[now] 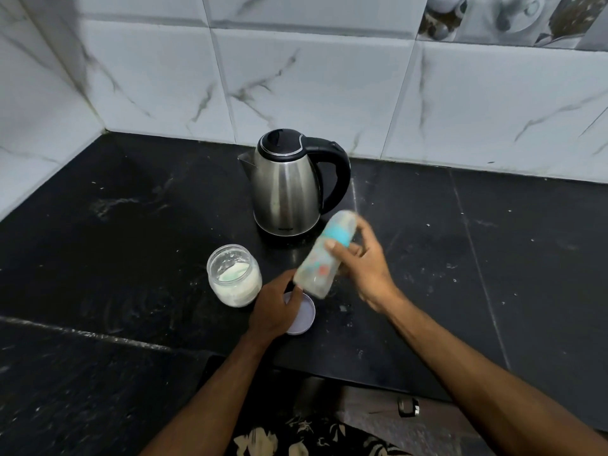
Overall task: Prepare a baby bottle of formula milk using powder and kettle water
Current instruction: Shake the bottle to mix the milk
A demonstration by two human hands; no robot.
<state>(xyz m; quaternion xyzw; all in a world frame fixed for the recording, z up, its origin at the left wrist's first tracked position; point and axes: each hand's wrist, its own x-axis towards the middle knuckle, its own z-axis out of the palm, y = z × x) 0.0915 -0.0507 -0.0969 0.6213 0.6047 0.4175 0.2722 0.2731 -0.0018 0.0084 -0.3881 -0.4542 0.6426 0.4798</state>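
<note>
Two hazards: the right hand (363, 268) grips the tilted, blurred clear baby bottle with teal collar (324, 256) at five o'clock of the steel kettle (286, 185), so a loose collar could leak, while the left hand (274, 311), fingers relaxed, could nudge the open glass powder jar (234, 279).

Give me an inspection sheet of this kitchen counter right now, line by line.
Surface: black stone counter, pale specks and smears scattered across it.
Job's things: steel kettle upright, lid closed, near the wall; open powder jar with white powder and a pale scoop inside; jar lid flat on the counter; baby bottle tilted, blurred, teal collar on.
Clutter: small dark object on the floor below the counter edge, too small to identify.
Grips: right hand holds the bottle; left hand rests on the jar lid, fingers relaxed.
Cables: nothing seen.
Surroundings: white marbled wall tiles; patterned cloth at the bottom.
</note>
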